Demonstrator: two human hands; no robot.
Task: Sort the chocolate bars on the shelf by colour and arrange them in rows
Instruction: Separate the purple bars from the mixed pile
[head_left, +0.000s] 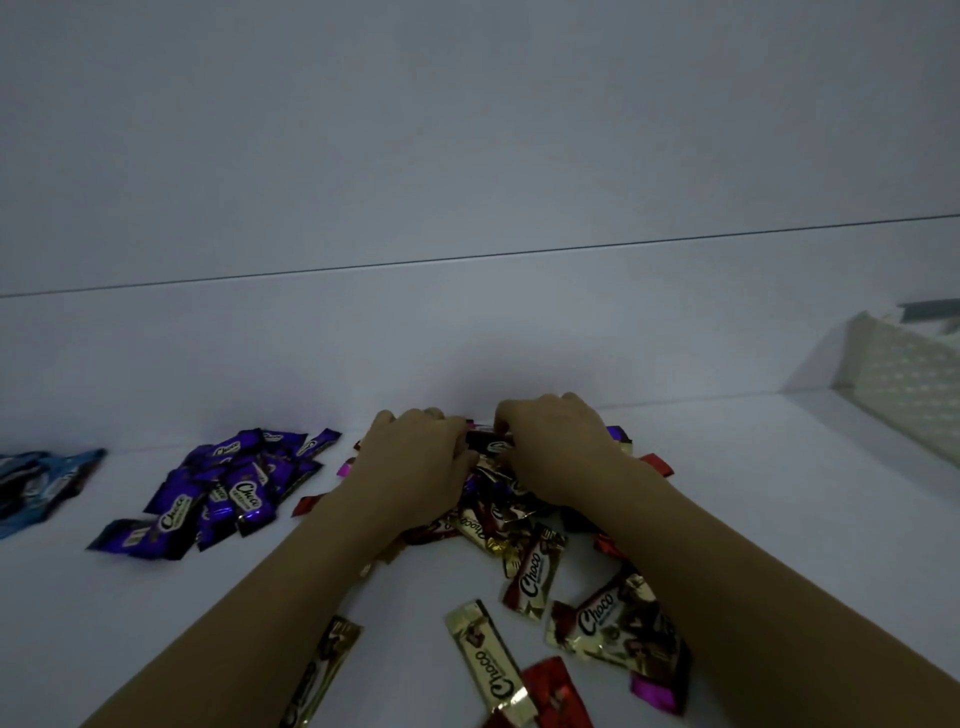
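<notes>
A mixed heap of chocolate bars (498, 512) in gold, red, purple and pink wrappers lies on the white shelf (753, 519) in front of me. My left hand (415, 462) and my right hand (556, 447) reach into the back of the heap, fingers curled down among the wrappers. Between the two hands sits a dark bar (488, 441), and both sets of fingertips close on it. A sorted pile of purple bars (228, 483) lies to the left. Further left, at the frame's edge, lies a group of blue bars (41, 483).
A white perforated basket (909, 384) stands at the far right against the back wall. Loose gold bars (491, 660) and a red bar (558, 693) lie near the shelf's front edge, between my forearms. A gold bar (324, 670) lies under my left forearm.
</notes>
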